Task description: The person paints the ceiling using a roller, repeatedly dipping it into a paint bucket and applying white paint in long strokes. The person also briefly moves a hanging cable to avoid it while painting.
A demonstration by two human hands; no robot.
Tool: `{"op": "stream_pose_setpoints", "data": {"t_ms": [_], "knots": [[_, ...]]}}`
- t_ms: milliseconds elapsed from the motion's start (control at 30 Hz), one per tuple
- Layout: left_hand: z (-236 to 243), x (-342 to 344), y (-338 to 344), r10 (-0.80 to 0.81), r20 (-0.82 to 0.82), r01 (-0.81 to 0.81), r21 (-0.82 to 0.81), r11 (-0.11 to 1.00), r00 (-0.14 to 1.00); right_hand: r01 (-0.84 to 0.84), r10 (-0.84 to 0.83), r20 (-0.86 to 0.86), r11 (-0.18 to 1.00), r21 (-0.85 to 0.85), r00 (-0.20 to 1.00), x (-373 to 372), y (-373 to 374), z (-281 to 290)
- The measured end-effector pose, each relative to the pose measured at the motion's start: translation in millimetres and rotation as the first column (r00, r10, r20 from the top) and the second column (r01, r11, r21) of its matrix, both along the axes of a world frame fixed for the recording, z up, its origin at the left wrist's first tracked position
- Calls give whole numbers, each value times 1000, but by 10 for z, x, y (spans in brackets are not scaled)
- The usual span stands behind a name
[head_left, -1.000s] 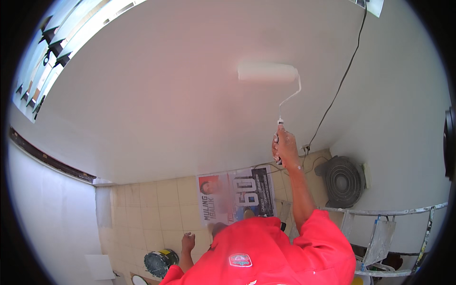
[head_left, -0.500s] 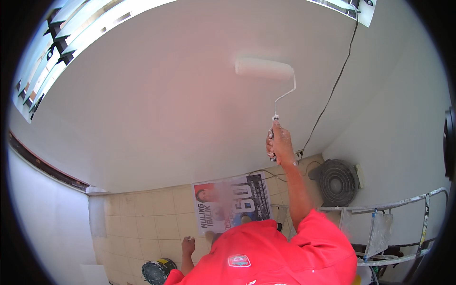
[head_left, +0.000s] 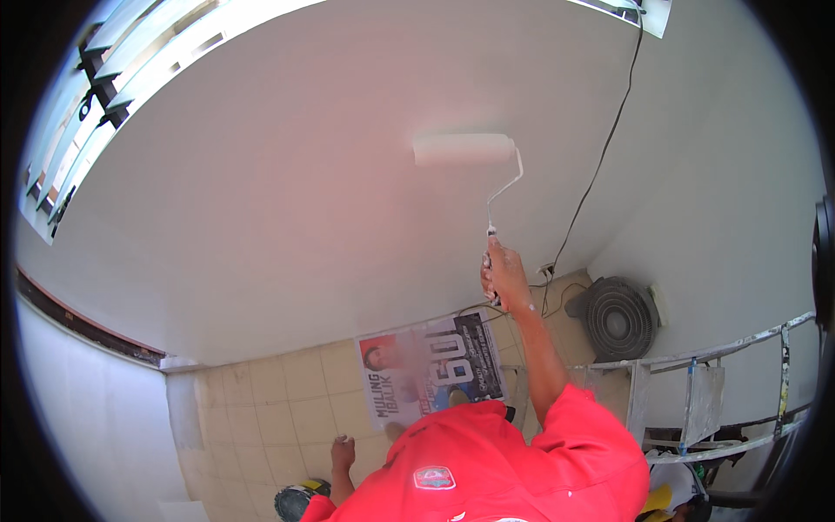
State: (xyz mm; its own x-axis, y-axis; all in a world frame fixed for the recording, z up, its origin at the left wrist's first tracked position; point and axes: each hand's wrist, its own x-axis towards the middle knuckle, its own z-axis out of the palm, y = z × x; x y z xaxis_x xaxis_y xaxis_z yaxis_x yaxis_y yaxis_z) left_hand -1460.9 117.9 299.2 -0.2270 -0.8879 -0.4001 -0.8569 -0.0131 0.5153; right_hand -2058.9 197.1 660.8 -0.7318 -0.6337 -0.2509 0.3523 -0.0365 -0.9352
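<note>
while your right hand (head_left: 507, 277) has its grip closed around the paint roller (head_left: 464, 149), the roller is up at the wall (head_left: 261, 217), above the poster (head_left: 452, 370). your left hand (head_left: 344, 453) hangs left of the poster, and i cannot tell how far open its grip is. the fan (head_left: 617, 320) stands right of the poster.

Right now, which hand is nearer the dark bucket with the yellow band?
Left. The left hand is up and right of the bucket in view, not touching; the right hand is farther up and right, gripping the paint roller.
</note>
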Motion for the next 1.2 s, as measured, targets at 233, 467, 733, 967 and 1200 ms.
{"op": "stream_pose_setpoints", "data": {"t_ms": [233, 467, 733, 967, 1200], "knots": [[-263, 275, -91, -5, -15, 4, -11, 1000, 1000, 172, -173, -21, 984, -48, 985, -200, 298, 88], [-227, -73, -227, -29, -46, 31, 35, 999, 999, 167, -174, -41, 978, -128, 984, -710, 301, 206], [-27, -220, -157, -3, 6, 3, 21, 1000, 1000, 119, -116, 54, 992, -45, 992, -652, 437, -364], [-10, 59, 26, 135, -63, -132, 43, 990, 989, -5, 18, 201, 998, -66, 979, 553, 75, -166], [-361, 1018, -162, 136, -53, -136, 6, 991, 989, -159, 169, 56, 975, -156, 984, 1922, -917, -165]]}}
